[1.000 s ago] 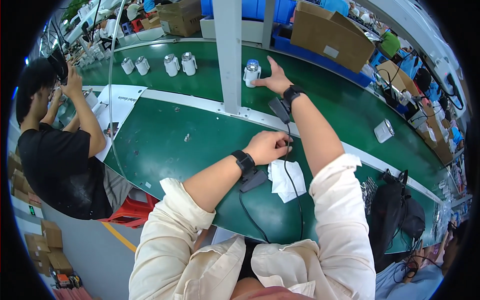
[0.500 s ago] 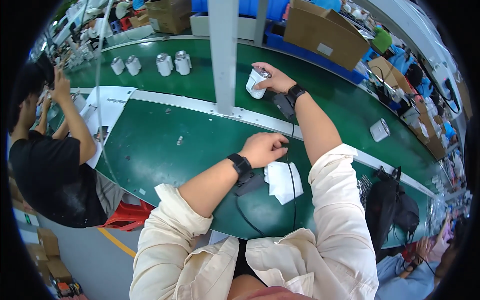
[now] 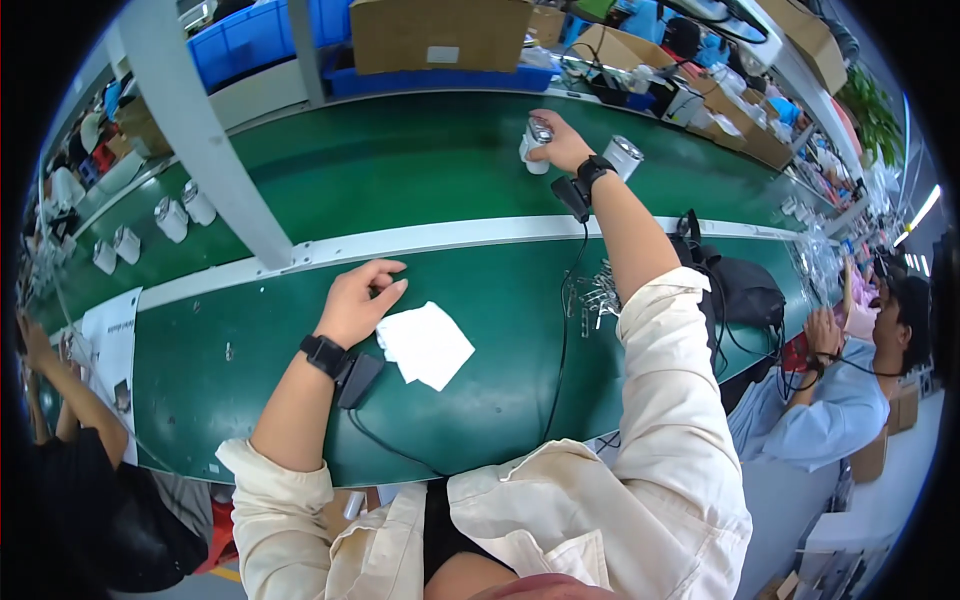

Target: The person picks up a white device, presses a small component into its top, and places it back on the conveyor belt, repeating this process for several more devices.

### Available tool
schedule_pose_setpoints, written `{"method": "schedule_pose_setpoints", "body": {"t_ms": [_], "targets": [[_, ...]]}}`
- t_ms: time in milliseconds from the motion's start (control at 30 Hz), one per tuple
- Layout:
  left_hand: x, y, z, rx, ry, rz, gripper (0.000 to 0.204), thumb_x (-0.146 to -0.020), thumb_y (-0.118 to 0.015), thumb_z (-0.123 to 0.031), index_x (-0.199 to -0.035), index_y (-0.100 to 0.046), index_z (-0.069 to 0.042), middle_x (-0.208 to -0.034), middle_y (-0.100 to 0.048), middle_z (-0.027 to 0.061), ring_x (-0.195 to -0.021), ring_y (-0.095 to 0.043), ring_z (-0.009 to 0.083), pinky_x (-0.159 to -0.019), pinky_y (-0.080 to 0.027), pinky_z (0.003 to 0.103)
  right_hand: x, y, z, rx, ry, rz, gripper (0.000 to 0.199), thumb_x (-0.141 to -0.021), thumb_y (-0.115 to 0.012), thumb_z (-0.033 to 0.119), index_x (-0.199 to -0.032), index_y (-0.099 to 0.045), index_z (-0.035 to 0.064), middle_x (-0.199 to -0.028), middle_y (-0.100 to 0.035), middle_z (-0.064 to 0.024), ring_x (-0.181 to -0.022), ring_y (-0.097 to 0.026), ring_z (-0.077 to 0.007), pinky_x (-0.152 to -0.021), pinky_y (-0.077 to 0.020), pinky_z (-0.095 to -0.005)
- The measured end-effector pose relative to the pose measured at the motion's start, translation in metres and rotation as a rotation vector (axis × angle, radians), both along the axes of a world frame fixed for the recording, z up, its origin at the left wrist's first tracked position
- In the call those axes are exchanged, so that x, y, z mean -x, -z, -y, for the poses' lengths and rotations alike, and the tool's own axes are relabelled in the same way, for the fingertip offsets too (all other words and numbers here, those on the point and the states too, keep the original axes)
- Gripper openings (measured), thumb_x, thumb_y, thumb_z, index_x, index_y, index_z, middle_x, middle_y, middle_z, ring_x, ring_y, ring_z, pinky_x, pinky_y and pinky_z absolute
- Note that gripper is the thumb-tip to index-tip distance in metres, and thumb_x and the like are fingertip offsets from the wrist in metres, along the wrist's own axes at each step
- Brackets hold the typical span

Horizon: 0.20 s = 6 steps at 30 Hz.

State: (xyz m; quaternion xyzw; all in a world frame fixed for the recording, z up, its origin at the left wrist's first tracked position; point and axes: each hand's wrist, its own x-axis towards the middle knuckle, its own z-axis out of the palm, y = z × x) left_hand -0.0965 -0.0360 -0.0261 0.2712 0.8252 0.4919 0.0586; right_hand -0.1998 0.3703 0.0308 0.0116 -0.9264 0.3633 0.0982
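Over the far green strip, my right hand (image 3: 565, 146) grips a white canister-like unit (image 3: 535, 160) with a shiny silver top, fingers wrapped around its upper part. A second white canister (image 3: 622, 158) with a silver top stands just right of that hand. My left hand (image 3: 358, 302) is nearer and empty, thumb and index finger apart, beside a folded white cloth or paper (image 3: 427, 345) on the green table. Each wrist carries a black band with a small cabled box.
Several white canisters (image 3: 171, 219) stand far left beyond a grey post (image 3: 210, 140). A white rail (image 3: 430, 236) divides table and strip. Small metal parts (image 3: 600, 296) and a black bag (image 3: 745, 290) lie right. A cardboard box (image 3: 440, 38) sits at the back; people sit on both sides.
The view has swung right. My right hand has carried the canister right along the strip, close to the lone canister there. My left hand stays near the white cloth or paper.
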Motion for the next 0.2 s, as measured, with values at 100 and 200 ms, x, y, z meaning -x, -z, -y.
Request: {"method": "schedule_pose_setpoints", "body": {"t_ms": [100,200], "targets": [[0.001,0.001,-0.003,0.007,-0.002,-0.011,0.027,-0.084,-0.069,-0.016,-0.109,-0.065,-0.006,-0.075,-0.064,0.0031,-0.069,-0.058,0.0129,-0.068,-0.048,0.027,-0.011,0.013,-0.049,0.095,0.09,-0.126,0.086,-0.06,-0.079,0.011,-0.138,-0.042,0.0092,-0.131,-0.052,-0.0129,-0.124,-0.048,-0.0271,-0.106,-0.0349,-0.0317],[0.003,0.004,0.001,0.007,0.009,-0.009,0.026,-0.085,-0.068,-0.017,-0.109,-0.066,-0.007,-0.075,-0.064,0.0025,-0.07,-0.058,0.0128,-0.07,-0.048,0.026,-0.021,0.017,-0.066,-0.017,0.131,-0.03,0.086,-0.063,-0.077,0.011,-0.141,-0.038,0.0134,-0.133,-0.051,-0.0123,-0.124,-0.048,-0.0279,-0.107,-0.0347,-0.0325]]}}
